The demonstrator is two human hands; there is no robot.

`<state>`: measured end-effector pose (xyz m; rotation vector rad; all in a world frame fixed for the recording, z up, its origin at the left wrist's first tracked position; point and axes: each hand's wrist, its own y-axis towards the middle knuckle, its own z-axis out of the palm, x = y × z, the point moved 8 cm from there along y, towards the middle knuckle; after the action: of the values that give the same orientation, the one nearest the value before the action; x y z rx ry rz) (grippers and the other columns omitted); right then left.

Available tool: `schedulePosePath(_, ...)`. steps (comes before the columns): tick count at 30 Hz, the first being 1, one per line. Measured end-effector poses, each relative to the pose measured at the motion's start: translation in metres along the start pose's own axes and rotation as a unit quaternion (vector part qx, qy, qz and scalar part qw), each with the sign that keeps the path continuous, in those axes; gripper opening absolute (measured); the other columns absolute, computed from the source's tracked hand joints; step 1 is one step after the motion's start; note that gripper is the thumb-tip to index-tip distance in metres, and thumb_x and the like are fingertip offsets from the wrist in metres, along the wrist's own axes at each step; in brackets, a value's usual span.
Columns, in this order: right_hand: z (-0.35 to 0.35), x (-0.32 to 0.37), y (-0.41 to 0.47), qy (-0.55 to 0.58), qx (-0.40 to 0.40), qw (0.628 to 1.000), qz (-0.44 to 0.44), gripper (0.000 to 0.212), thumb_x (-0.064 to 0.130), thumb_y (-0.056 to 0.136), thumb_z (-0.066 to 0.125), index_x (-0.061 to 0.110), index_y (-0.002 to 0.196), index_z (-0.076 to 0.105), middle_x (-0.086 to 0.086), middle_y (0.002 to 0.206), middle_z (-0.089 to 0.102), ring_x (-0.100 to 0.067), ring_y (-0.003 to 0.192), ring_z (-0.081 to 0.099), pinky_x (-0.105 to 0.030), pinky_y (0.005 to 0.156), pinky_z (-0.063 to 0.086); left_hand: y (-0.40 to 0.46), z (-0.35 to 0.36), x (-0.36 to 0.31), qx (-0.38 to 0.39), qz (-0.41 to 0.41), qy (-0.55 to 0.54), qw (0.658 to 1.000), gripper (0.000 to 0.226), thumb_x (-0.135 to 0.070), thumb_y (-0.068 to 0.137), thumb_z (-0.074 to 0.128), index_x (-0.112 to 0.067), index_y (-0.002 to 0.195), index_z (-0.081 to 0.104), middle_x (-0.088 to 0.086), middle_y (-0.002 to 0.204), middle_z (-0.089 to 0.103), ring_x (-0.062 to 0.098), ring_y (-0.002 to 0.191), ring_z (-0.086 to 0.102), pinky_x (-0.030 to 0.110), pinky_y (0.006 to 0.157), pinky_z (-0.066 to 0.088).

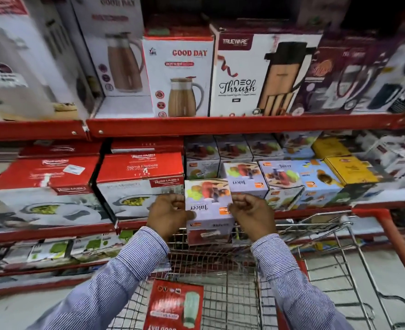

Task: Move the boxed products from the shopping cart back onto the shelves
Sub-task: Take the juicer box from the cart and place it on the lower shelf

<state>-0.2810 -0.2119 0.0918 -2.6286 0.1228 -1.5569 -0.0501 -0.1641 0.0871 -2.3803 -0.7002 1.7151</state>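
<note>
A lavender Juicer box (208,206) with fruit pictures is held between both hands at the front edge of the middle shelf (315,209), above the wire shopping cart (227,294). My left hand (169,214) grips its left side and my right hand (252,214) grips its right side. The box is upside down, its lettering inverted. Matching Juicer boxes (246,179) stand on the shelf just behind and to the right. A red box (175,306) showing a pale green jar lies in the cart bottom.
Red-and-white Rishabh casserole boxes (139,184) fill the middle shelf on the left. The upper shelf (220,126) carries Good Day jug boxes (180,77) and a Trueware flask box (256,75). Yellow boxes (349,167) sit at the right. The cart's red frame (392,234) rises at the right.
</note>
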Motion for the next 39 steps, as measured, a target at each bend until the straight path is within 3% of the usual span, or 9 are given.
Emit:
schedulePosePath(2,0.005,0.000,0.003,-0.012,0.017,1.000,-0.008,0.025,0.016,0.078,0.075,0.020,0.102,0.075,0.004,0.088,0.075,-0.010,0.080,0.069,-0.030,0.084,0.058,0.002,-0.001,0.002,-0.014,0.011,0.007,1.000,0.030,-0.006,0.061,0.085,-0.020,0.085,0.073,0.006,0.094,0.079,0.026,0.089,0.075,0.050,0.085,0.061)
schedulePosePath(8,0.011,0.000,0.012,-0.015,0.026,0.999,-0.012,0.031,0.010,0.080,0.074,0.016,0.110,0.072,-0.001,0.098,0.074,-0.012,0.086,0.068,-0.030,0.087,0.056,0.003,-0.001,-0.004,-0.058,0.036,0.032,0.997,0.047,-0.001,0.071,0.078,-0.012,0.115,0.070,0.006,0.112,0.075,0.021,0.097,0.068,0.035,0.095,0.054)
schedulePosePath(13,0.009,0.006,0.019,-0.010,0.022,0.999,-0.030,0.030,0.008,0.081,0.073,0.019,0.109,0.071,0.002,0.095,0.072,-0.012,0.083,0.068,-0.020,0.078,0.052,0.007,-0.002,-0.006,-0.076,0.044,0.019,0.996,0.058,-0.002,0.074,0.077,-0.017,0.128,0.064,0.004,0.124,0.071,0.014,0.090,0.067,0.025,0.088,0.050)
schedulePosePath(17,0.011,0.005,0.026,-0.015,0.012,0.999,-0.031,0.031,0.009,0.082,0.073,0.022,0.110,0.071,0.005,0.096,0.072,0.005,0.073,0.062,-0.014,0.070,0.049,0.011,0.001,-0.002,-0.094,0.045,0.000,0.995,0.058,0.001,0.076,0.075,-0.020,0.128,0.063,0.007,0.112,0.075,0.016,0.082,0.070,0.018,0.071,0.051)
schedulePosePath(19,0.012,0.004,0.031,-0.017,0.006,0.999,-0.028,0.032,0.008,0.082,0.072,0.021,0.111,0.070,0.007,0.095,0.070,0.012,0.069,0.058,-0.010,0.069,0.048,0.012,0.004,-0.004,-0.100,0.055,-0.007,0.993,0.058,0.001,0.077,0.074,-0.019,0.131,0.061,0.008,0.113,0.075,0.016,0.084,0.070,0.020,0.074,0.052)
schedulePosePath(22,0.010,0.002,0.042,-0.022,-0.002,1.000,-0.022,0.032,0.006,0.084,0.070,0.019,0.113,0.070,0.006,0.094,0.068,0.000,0.075,0.061,-0.019,0.081,0.054,0.014,0.011,-0.010,-0.111,0.074,-0.002,0.991,0.057,0.001,0.079,0.073,-0.018,0.131,0.061,0.002,0.109,0.074,0.007,0.077,0.064,0.018,0.077,0.053)
schedulePosePath(25,0.008,-0.001,0.051,-0.021,-0.001,1.000,-0.022,0.033,0.005,0.084,0.069,0.015,0.116,0.069,0.003,0.096,0.068,-0.007,0.083,0.062,-0.024,0.088,0.051,0.017,0.015,-0.017,-0.123,0.086,0.010,0.989,0.055,0.000,0.081,0.070,-0.020,0.132,0.061,-0.008,0.084,0.065,0.004,0.067,0.055,0.007,0.059,0.046)
schedulePosePath(30,0.012,-0.006,0.054,-0.009,-0.017,0.999,-0.038,0.035,0.004,0.083,0.069,0.013,0.117,0.069,0.003,0.103,0.070,0.005,0.077,0.059,-0.019,0.081,0.049,0.024,0.017,-0.013,-0.131,0.083,0.010,0.988,0.058,0.004,0.082,0.067,-0.019,0.135,0.059,0.012,0.099,0.075,0.019,0.087,0.064,0.028,0.088,0.054)
schedulePosePath(39,0.024,-0.015,0.062,-0.052,-0.029,0.998,-0.015,0.035,0.006,0.087,0.064,0.019,0.119,0.069,-0.004,0.109,0.074,-0.017,0.090,0.067,-0.028,0.092,0.053,0.033,0.025,-0.001,-0.174,0.088,0.038,0.980,0.047,0.000,0.085,0.065,-0.017,0.128,0.064,0.000,0.093,0.069,0.014,0.081,0.061,0.024,0.081,0.052)
